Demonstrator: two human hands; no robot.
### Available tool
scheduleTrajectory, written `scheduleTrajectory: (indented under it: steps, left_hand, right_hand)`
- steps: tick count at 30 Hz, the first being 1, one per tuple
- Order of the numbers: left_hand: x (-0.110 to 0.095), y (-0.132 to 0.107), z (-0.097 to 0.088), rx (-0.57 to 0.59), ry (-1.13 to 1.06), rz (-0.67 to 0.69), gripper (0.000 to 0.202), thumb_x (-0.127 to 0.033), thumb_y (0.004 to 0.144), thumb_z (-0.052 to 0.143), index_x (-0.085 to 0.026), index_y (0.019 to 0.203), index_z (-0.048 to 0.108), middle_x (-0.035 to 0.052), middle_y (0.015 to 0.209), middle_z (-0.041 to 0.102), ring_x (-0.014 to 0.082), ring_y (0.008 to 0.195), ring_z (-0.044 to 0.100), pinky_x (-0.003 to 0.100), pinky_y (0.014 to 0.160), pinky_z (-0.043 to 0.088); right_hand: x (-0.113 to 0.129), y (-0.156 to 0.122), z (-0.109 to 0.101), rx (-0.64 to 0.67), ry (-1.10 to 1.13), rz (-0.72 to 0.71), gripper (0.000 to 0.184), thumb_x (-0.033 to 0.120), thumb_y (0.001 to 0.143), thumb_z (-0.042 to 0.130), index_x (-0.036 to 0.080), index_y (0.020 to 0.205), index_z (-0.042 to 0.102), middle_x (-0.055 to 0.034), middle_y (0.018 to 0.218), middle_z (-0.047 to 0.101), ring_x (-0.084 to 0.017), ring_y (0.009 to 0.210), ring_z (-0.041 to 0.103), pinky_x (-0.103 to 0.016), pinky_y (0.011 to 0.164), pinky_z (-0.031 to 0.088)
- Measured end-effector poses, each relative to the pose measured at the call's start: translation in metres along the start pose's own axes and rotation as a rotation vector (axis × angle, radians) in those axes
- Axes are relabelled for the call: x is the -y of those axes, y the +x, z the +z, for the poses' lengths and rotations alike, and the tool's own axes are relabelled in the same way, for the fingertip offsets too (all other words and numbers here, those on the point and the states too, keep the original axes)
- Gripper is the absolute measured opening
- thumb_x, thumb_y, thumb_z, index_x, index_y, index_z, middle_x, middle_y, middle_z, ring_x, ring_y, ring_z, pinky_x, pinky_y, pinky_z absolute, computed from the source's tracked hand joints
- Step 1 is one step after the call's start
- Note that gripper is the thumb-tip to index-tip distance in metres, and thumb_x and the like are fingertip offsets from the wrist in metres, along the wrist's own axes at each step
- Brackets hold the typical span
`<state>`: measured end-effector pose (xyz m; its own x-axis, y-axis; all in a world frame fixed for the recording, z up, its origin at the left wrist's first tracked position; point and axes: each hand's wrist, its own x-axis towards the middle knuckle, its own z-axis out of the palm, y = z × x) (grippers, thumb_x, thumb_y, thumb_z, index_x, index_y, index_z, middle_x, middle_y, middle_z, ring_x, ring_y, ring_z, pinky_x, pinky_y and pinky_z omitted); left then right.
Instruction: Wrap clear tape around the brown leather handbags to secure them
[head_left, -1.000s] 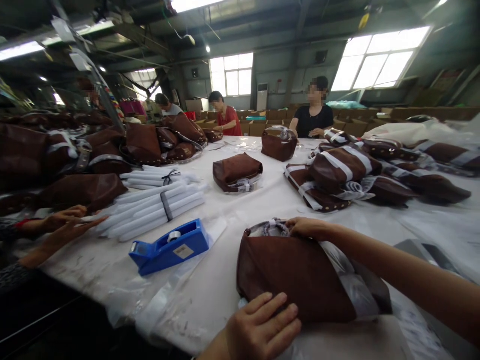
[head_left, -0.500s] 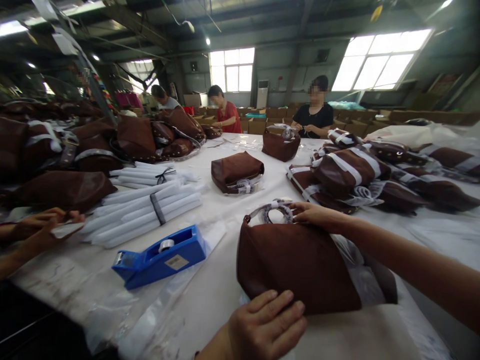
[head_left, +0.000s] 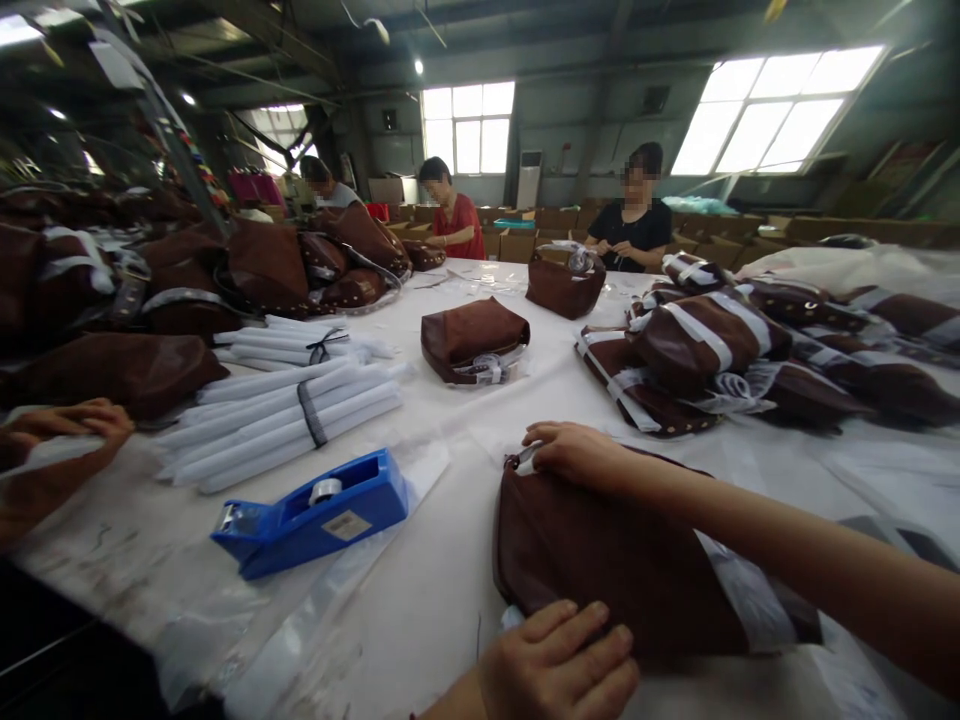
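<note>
On the surface (head_left: 424, 600), by its near edge, I'm touching the brown bag (head_left: 630, 570): left hand (head_left: 559, 665) flat, right hand (head_left: 574, 455) grip unclear.

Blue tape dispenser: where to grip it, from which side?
I'd pinch the blue tape dispenser across its long sides at the taller end, coming from above on the picture's right. The low end, with what looks like the cutter, points left; white rolls lie behind.
</note>
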<state>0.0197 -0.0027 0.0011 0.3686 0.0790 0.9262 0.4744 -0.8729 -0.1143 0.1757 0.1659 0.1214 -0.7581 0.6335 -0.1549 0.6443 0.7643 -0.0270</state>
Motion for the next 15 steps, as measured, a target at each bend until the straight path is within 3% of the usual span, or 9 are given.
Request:
scheduleTrajectory:
  steps: [3,8,11,15]
  left_hand:
    - [-0.002,0.0,0.0,0.011,0.006,-0.008,0.011,-0.031,0.086,0.071,-0.029,0.094,0.077,-0.008,0.122,0.071,0.0131,0.111,0.067,0.028,0.11,0.045]
    - [-0.004,-0.003,-0.003,0.088,0.0,-0.029,0.014,-0.028,0.089,0.067,-0.029,0.1,0.076,-0.0073,0.127,0.069,0.0139,0.115,0.065,0.026,0.101,0.051]
    - [-0.005,-0.005,-0.001,0.091,-0.005,-0.045,0.014,-0.027,0.09,0.066,-0.029,0.1,0.075,-0.0081,0.128,0.068,0.0137,0.117,0.064,0.026,0.099,0.053]
    - [-0.005,-0.008,0.001,0.047,0.007,-0.052,0.013,-0.026,0.091,0.065,-0.028,0.101,0.074,-0.0075,0.128,0.068,0.0141,0.116,0.065,0.027,0.098,0.054]
  right_hand:
    - [-0.013,0.025,0.008,0.158,-0.071,-0.052,0.031,0.012,0.083,0.062,0.028,0.105,0.077,-0.0063,0.14,0.058,-0.029,0.135,0.048,-0.039,0.107,0.042]
    - [-0.023,0.041,0.022,0.263,-0.277,-0.048,0.028,0.016,0.087,0.061,0.022,0.11,0.075,-0.0139,0.157,0.036,-0.041,0.145,0.029,-0.058,0.106,0.039]
    - [-0.019,0.048,0.03,0.244,-0.28,0.005,0.029,0.007,0.083,0.061,0.021,0.104,0.076,-0.0141,0.157,0.036,-0.042,0.143,0.031,-0.062,0.104,0.039]
    - [-0.013,0.058,0.037,0.148,-0.185,-0.016,0.027,0.006,0.079,0.064,0.022,0.096,0.077,-0.013,0.141,0.057,-0.033,0.131,0.051,-0.048,0.103,0.045]
